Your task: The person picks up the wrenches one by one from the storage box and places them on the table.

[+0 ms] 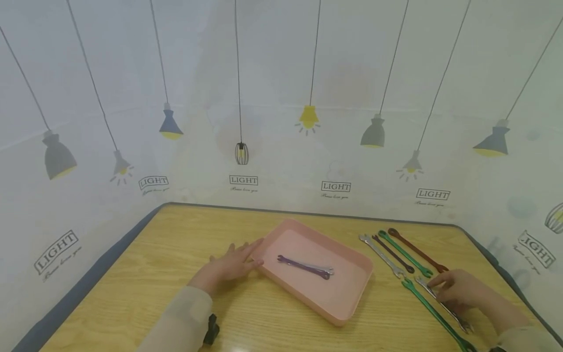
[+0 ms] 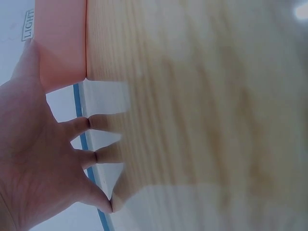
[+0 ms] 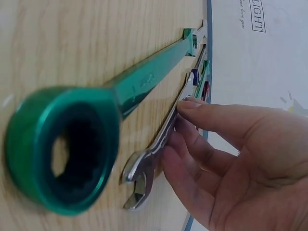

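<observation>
A pink tray (image 1: 303, 300) lies at an angle on the wooden table, with a purple wrench (image 1: 303, 267) and a silver wrench (image 1: 327, 270) side by side in it. My left hand (image 1: 233, 264) has its fingers spread at the tray's left corner, the thumb against the wall; the left wrist view shows fingertips on the table. At the right, my right hand (image 1: 462, 293) pinches a silver open-end wrench (image 3: 161, 137) between thumb and fingers. Beside it lies a long green wrench (image 1: 435, 310), its ring end (image 3: 62, 149) large in the right wrist view.
Behind the right hand several wrenches lie in a slanted row: a silver wrench (image 1: 381, 255), a dark purple wrench (image 1: 393, 253), a green wrench (image 1: 405, 254) and a red-brown wrench (image 1: 418, 250). A white curtain (image 1: 281, 195) with printed lamps hangs around the table (image 1: 184, 230).
</observation>
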`<state>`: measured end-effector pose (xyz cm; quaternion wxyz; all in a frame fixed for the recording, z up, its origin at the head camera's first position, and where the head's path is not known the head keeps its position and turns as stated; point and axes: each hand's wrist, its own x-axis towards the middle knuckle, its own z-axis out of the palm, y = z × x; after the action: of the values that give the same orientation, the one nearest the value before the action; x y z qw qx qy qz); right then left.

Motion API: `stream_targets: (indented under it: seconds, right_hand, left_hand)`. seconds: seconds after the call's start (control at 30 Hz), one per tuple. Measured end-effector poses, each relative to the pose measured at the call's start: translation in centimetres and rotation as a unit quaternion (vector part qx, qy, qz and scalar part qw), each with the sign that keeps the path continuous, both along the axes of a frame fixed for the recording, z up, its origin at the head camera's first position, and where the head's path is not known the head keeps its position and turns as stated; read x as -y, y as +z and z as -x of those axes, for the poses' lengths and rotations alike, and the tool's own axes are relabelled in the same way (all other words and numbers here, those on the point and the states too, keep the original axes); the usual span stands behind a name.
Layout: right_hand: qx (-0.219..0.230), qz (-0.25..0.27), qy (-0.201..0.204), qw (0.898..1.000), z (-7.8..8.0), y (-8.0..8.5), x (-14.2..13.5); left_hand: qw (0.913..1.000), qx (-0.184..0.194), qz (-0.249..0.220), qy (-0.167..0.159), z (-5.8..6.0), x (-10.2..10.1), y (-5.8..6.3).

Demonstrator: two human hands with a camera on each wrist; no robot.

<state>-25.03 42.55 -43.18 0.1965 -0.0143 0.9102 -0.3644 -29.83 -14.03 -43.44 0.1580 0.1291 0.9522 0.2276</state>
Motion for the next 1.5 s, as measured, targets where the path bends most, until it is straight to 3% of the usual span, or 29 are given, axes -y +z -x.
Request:
stream_targets:
  seconds: [0.17, 0.37, 0.77, 1.1, 1.5]
  right_hand:
    - [0.005, 0.011, -0.008, 1.0, -0.4, 0.2, 0.0]
    - [-0.008, 0.034, 0.014, 0.999, -0.8, 1.3, 0.7]
    - [-0.015, 0.098, 0.056, 0.993, -0.6, 3.0, 5.0]
    - [-0.043, 0.087, 0.083, 0.992, -0.4, 3.4, 9.4]
    - [-0.061, 0.082, 0.122, 0.987, 1.3, 4.6, 14.0]
  left_hand:
    - [1.0, -0.002, 0.0, -0.002, 0.0, 0.0, -0.1]
    - [1.0, -0.004, 0.002, -0.003, 0.2, 0.0, -0.4]
    - [1.0, 0.0, 0.004, -0.002, 0.3, 0.1, -0.2]
    - [1.0, 0.0, 0.003, -0.003, 0.3, 0.2, -0.2]
    - [1.0, -0.001, 0.002, -0.003, 0.3, 0.1, -0.1]
